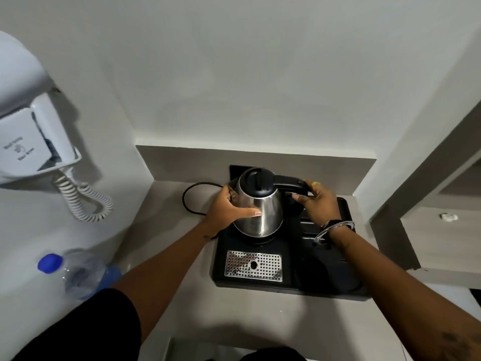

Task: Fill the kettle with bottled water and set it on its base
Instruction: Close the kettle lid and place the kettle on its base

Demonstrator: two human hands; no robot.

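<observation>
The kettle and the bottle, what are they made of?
The kettle body looks like polished steel: silvery and mirror-like, reflecting the left hand. Its lid and handle look like matte black plastic. The bottle seems clear plastic, see-through, with a blue cap.
</observation>
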